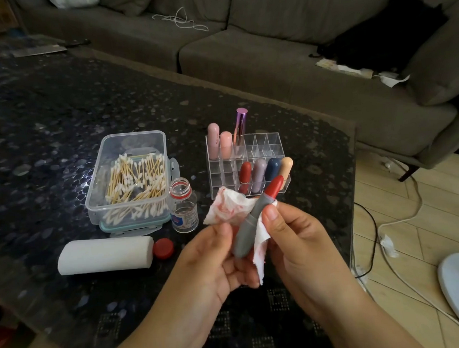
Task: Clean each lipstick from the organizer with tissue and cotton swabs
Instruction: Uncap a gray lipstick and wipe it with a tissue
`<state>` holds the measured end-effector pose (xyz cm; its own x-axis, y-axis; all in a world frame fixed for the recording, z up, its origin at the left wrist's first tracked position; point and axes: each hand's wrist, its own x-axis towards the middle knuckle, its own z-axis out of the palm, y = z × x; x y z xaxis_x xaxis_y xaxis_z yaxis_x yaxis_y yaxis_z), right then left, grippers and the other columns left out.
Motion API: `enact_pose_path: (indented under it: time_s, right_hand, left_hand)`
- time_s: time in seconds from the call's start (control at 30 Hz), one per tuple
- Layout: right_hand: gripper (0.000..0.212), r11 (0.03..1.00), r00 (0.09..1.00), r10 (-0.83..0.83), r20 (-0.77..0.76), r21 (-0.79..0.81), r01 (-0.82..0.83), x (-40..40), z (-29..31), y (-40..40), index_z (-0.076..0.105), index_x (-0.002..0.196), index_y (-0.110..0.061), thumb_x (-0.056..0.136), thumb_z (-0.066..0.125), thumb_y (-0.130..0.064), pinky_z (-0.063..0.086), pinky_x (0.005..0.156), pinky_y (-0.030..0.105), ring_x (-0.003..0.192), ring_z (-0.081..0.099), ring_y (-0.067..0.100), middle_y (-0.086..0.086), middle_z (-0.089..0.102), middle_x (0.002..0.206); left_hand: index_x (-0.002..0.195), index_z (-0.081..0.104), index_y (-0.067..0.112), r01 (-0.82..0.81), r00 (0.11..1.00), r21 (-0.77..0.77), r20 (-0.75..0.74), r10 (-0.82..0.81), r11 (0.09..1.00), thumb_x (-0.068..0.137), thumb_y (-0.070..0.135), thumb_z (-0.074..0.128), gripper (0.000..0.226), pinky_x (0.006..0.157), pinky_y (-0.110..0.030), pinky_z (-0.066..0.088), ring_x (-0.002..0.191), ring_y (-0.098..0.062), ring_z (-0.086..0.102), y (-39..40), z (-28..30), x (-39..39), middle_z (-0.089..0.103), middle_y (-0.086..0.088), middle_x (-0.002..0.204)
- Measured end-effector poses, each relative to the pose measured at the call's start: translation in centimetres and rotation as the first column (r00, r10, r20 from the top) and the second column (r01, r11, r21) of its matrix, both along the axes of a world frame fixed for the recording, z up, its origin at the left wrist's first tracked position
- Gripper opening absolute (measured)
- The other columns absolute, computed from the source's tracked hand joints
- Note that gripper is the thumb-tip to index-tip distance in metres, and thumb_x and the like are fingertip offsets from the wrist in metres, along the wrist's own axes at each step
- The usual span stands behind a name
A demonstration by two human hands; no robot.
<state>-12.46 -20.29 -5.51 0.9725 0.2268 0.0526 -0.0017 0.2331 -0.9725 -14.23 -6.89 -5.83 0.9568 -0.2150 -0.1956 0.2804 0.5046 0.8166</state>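
Here the lipstick (255, 218), grey with a red cap, tilts above the table's (44, 104) near edge, gripped by both hands: the left hand (214, 258) pinches it with stained tissue (229, 206), the right hand (294, 239) clasps its middle. The organizer (249, 164) stands just behind.

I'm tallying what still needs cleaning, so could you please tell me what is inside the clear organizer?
The organizer holds seven lipsticks: three in the back row, four in the front. The remaining compartments look empty; the hand-held tissue covers its front-left corner.
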Motion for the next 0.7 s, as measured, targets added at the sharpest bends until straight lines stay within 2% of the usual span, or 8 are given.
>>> enact_pose_path:
  time_s: [0.1, 0.23, 0.33, 0.4, 0.47, 0.53, 0.6, 0.7]
  right_hand:
    - [0.055, 1.0, 1.0, 0.002, -0.014, 0.018, -0.001, -0.2, 0.2, 0.0, 0.057, 0.09, 0.012, 0.091, 0.055, -0.043, 0.047, 0.049, 0.034, 0.047, 0.051, 0.03, 0.041, 0.053, 0.07]
    - [0.055, 0.992, 0.998, -0.059, 0.018, -0.109, 0.06, -0.1, -0.5, 0.1, 0.07, 0.089, -0.01, 0.078, 0.061, -0.063, 0.05, 0.068, 0.05, 0.068, 0.058, 0.035, 0.027, 0.064, 0.079]
    - [0.041, 0.982, 0.996, -0.083, 0.041, -0.166, 0.089, -0.2, -0.4, 0.3, 0.07, 0.086, -0.016, 0.082, 0.058, -0.055, 0.052, 0.064, 0.037, 0.066, 0.061, 0.029, 0.019, 0.066, 0.073]
    - [0.031, 0.978, 0.994, -0.099, 0.052, -0.179, 0.106, -0.3, -0.2, 0.4, 0.072, 0.086, -0.019, 0.088, 0.053, -0.044, 0.055, 0.069, 0.044, 0.07, 0.064, 0.034, 0.016, 0.069, 0.075]
    - [0.032, 0.973, 0.991, -0.123, 0.05, -0.192, 0.131, -0.3, 0.0, 0.5, 0.07, 0.079, -0.018, 0.089, 0.05, -0.04, 0.054, 0.072, 0.048, 0.062, 0.062, 0.028, 0.008, 0.066, 0.062]
    - [0.036, 0.972, 0.991, -0.131, 0.029, -0.195, 0.134, -0.4, 0.2, 0.5, 0.066, 0.07, -0.017, 0.088, 0.048, -0.042, 0.05, 0.061, 0.042, 0.053, 0.057, 0.016, 0.002, 0.061, 0.053]
    - [0.037, 0.972, 0.991, -0.132, 0.011, -0.194, 0.132, -0.4, 0.3, 0.4, 0.067, 0.072, -0.019, 0.09, 0.049, -0.045, 0.049, 0.056, 0.036, 0.053, 0.057, 0.014, 0.004, 0.064, 0.058]
    - [0.034, 0.967, 0.99, -0.137, 0.024, -0.214, 0.139, -0.3, 0.2, 0.3, 0.072, 0.08, -0.02, 0.09, 0.049, -0.044, 0.053, 0.065, 0.04, 0.066, 0.063, 0.019, 0.008, 0.07, 0.074]
  left_hand:
    - [0.09, 0.061, -0.004, -0.003, 0.999, -0.037, -0.041, 0.002, 0.999, 0.084, 0.025, 0.064, 0.03, 0.046, -0.026, 0.047, 0.049, -0.02, 0.053, 0.0, 0.1, 0.1, 0.058, -0.018, 0.067]
    - [0.079, 0.07, 0.014, -0.077, 0.993, 0.056, 0.094, 0.072, 0.995, 0.063, 0.023, 0.079, 0.021, 0.067, -0.03, 0.055, 0.074, -0.023, 0.064, 0.3, -0.5, 0.4, 0.07, -0.016, 0.087]
    - [0.072, 0.07, 0.02, -0.126, 0.985, 0.073, 0.129, 0.116, 0.989, 0.052, 0.026, 0.079, 0.023, 0.074, -0.026, 0.055, 0.084, -0.019, 0.068, 0.5, -0.8, 0.4, 0.071, -0.012, 0.089]
    - [0.073, 0.071, 0.02, -0.13, 0.986, 0.078, 0.114, 0.121, 0.988, 0.05, 0.026, 0.079, 0.025, 0.072, -0.024, 0.055, 0.083, -0.018, 0.068, 0.5, -0.9, 0.4, 0.071, -0.01, 0.087]
    - [0.078, 0.073, 0.018, -0.089, 0.992, 0.1, 0.102, 0.079, 0.991, 0.056, 0.027, 0.08, 0.025, 0.071, -0.026, 0.056, 0.081, -0.02, 0.068, 0.4, -0.6, 0.3, 0.072, -0.011, 0.087]
    - [0.081, 0.075, 0.011, -0.006, 0.997, 0.091, 0.072, 0.0, 0.996, 0.076, 0.03, 0.078, 0.02, 0.063, -0.027, 0.055, 0.07, -0.021, 0.066, 0.3, -0.2, 0.3, 0.071, -0.014, 0.081]
    - [0.08, 0.075, 0.006, 0.014, 1.0, 0.066, 0.012, -0.015, 0.998, 0.077, 0.029, 0.063, 0.026, 0.056, -0.025, 0.052, 0.058, -0.019, 0.061, 0.3, 0.0, 0.3, 0.066, -0.014, 0.072]
    - [0.08, 0.074, 0.006, -0.027, 0.997, 0.111, 0.068, 0.019, 0.993, 0.075, 0.023, 0.072, 0.017, 0.057, -0.024, 0.052, 0.059, -0.018, 0.061, 0.4, 0.0, 0.4, 0.067, -0.013, 0.074]
